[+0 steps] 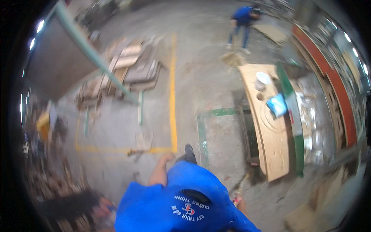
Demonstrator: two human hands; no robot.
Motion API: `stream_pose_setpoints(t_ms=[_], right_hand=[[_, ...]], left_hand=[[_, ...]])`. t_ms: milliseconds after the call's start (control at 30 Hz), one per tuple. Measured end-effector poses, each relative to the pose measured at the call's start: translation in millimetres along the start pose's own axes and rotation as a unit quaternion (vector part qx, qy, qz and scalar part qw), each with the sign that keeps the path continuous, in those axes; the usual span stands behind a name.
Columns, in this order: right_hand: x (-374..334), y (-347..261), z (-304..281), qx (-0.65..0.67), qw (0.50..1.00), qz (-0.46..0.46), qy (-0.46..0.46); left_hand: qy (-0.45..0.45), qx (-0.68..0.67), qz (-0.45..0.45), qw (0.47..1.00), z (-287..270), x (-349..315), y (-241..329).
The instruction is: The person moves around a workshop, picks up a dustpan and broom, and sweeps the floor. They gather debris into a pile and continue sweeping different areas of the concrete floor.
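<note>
My left hand [167, 156] hangs in front of my blue shirt, beside my forward shoe. Motion blur smears its fingers, and nothing plainly shows in it. Low at my right side, my right hand [240, 202] is closed on a slim thing with a red part. A thin tan piece [242, 183] sticks out ahead of that hand; its kind is too blurred to tell. To the right ahead stands a long light wooden panel [276, 154]. On it are a white bucket [262, 80], a small brown pot [260, 96] and a blue packet [276, 105].
Flat boards [141, 69] lie piled at the left beyond a yellow floor line [173, 96]. A green board [296, 143] flanks the panel. Another person [242, 23] in blue bends over at the far right. Wood pieces [54, 174] are heaped at the near left.
</note>
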State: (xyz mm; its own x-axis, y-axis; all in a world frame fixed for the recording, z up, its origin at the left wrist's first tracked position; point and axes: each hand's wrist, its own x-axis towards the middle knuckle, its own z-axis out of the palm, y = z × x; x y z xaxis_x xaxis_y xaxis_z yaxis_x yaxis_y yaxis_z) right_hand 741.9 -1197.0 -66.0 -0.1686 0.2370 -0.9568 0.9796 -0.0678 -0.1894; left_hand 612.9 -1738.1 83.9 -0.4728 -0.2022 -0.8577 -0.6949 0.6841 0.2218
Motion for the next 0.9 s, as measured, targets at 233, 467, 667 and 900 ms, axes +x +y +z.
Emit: stream_pose_setpoints(t_ms=[233,467,667,900], right_hand=[[-7,-132,99,-0.194,0.961,-0.134,-0.141],[-17,-323,221,-0.448,0.859,-0.206,-0.139],[-10,-443,370,-0.619,0.72,-0.294,-0.107],[-41,-448,586,-0.683,0.686,-0.249,-0.043]], left_hand=[[0.151,-0.094,-0.092,0.98,-66,117,-108],[0.292,-0.125,-0.182,0.931,-105,110,-180],[0.219,-0.078,-0.323,0.917,-116,152,-290],[0.157,-0.135,-0.383,0.9,-131,312,-480]])
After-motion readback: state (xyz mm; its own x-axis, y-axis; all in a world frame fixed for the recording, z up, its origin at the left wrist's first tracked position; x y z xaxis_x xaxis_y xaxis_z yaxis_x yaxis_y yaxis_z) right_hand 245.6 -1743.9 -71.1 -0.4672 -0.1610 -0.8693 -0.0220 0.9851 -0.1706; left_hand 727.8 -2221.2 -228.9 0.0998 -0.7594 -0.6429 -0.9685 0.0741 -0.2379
